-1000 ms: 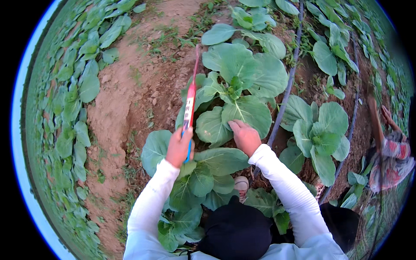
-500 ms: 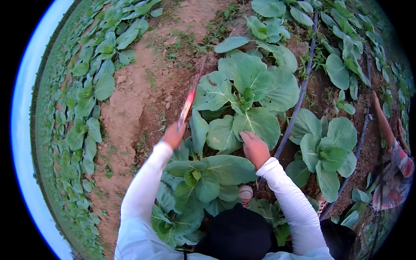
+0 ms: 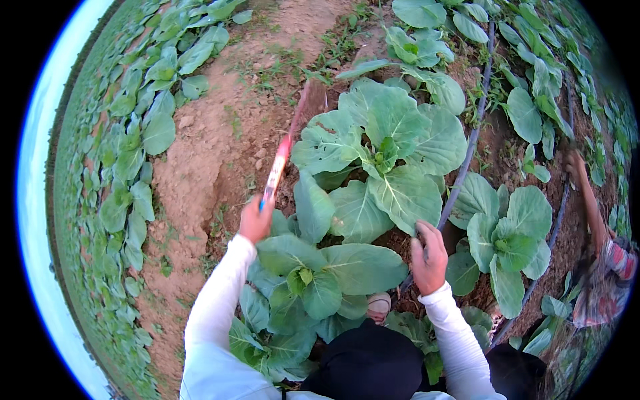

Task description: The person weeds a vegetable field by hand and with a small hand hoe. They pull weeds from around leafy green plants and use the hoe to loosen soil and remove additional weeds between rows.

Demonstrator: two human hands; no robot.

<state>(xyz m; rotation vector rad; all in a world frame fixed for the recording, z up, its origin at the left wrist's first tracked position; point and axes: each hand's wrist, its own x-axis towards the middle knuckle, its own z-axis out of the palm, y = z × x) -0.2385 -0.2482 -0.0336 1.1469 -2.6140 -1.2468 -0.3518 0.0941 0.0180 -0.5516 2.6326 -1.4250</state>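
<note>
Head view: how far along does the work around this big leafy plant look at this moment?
Done: nothing clearly finished; bare soil beside the row, but small weeds show farther up. In hand: the left hand grips a long-handled tool whose blade end is at the soil left of the large leafy plant; the right hand touches a leaf edge by the dark hose. Left: neighbouring plants look untouched.

1. We see matt, veined leaves (image 3: 387,133).
2. Our soil (image 3: 207,153) is rough, crumbly and dry.
3. Our sleeves (image 3: 217,307) are smooth white cloth.
4. The tool (image 3: 277,167) looks glossy.
</note>
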